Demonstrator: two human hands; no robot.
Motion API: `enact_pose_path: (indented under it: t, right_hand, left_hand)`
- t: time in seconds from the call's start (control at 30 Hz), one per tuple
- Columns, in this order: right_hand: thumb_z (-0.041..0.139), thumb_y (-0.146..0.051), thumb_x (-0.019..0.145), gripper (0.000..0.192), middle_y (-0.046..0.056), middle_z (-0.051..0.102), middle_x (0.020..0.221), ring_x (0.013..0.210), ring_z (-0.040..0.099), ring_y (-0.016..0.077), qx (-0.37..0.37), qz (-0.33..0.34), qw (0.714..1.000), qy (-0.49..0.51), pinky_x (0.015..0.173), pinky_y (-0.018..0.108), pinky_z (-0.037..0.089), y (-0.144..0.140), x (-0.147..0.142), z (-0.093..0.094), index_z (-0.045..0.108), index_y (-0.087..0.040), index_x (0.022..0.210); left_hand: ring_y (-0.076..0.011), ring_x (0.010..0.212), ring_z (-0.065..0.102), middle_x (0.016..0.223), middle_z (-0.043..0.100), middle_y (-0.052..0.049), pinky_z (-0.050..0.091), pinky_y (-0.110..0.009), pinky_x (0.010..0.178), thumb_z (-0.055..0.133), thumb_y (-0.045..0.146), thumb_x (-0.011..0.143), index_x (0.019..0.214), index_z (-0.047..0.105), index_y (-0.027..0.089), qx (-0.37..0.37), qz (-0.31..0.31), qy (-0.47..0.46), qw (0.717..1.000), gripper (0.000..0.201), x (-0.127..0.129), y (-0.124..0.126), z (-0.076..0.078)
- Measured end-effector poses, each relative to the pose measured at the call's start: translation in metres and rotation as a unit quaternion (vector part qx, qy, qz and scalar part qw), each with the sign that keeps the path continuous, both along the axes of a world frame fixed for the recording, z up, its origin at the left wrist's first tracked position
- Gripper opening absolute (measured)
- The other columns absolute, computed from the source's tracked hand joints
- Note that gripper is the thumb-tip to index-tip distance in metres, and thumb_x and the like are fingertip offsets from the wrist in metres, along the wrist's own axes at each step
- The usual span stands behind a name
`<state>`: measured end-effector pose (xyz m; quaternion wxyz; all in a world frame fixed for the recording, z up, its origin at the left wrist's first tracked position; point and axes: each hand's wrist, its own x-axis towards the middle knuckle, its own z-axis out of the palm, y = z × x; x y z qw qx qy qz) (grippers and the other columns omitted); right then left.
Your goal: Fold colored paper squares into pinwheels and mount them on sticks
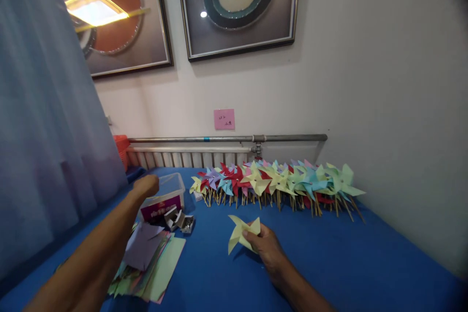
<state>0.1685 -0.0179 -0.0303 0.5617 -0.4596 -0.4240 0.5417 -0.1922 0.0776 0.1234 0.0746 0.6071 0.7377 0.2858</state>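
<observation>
Between the thumb and fingers of my right hand (263, 245) is a pale yellow paper pinwheel (238, 235), its blades folded in and no stick visible on it. My left hand (146, 185) reaches over the near left side of a clear plastic box (177, 186) with a purple label; its fingers are hidden from view. Just in front of the box stand small open cartons (186, 224) with small metal pieces in one. Below my left forearm lies a stack of coloured paper sheets (166, 263), topped by a cut purple sheet (143, 245).
Many finished pinwheels (280, 183) on sticks lie in a long heap along the back of the blue-covered table (212, 278). Behind them run a metal pipe (190, 140) and a radiator. A blue curtain (54, 131) hangs at left, beside a red basket (122, 146).
</observation>
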Motion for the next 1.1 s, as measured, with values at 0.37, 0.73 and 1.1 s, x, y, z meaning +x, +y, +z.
enact_pose_path:
  t: [0.37,0.73,1.1]
  right_hand:
    - [0.088,-0.037,0.058,0.041,0.005,0.076,0.077,0.075,0.073,0.0273,-0.03,-0.006,0.996,0.087,0.069,0.036,0.057,-0.01,0.01,0.016,0.07,-0.018,0.089]
    - [0.09,-0.035,0.058,0.041,0.003,0.076,0.076,0.074,0.071,0.0232,-0.057,-0.016,0.994,0.088,0.069,0.031,0.055,-0.007,0.012,0.017,0.07,-0.019,0.09]
    - [0.096,-0.035,0.048,0.049,0.0,0.074,0.071,0.065,0.065,0.0172,-0.058,-0.043,0.993,0.094,0.063,0.028,0.051,-0.004,0.011,0.015,0.07,-0.018,0.085]
  left_hand:
    - [-0.0155,0.064,0.052,0.064,0.057,0.001,0.033,-0.024,0.061,0.047,0.017,0.076,0.074,0.064,0.019,0.037,-0.206,-0.196,0.958,0.016,0.153,-0.059,-0.087]
    - [-0.0159,0.067,0.055,0.064,0.057,0.001,0.031,-0.025,0.064,0.043,0.012,0.08,0.089,0.068,0.019,0.024,-0.23,-0.155,0.96,0.028,0.159,-0.072,-0.11]
    - [-0.0134,0.063,0.051,0.067,0.063,0.0,0.028,-0.025,0.059,0.049,0.027,0.085,0.08,0.069,0.019,-0.071,-0.289,-0.124,0.947,0.022,0.179,-0.088,-0.106]
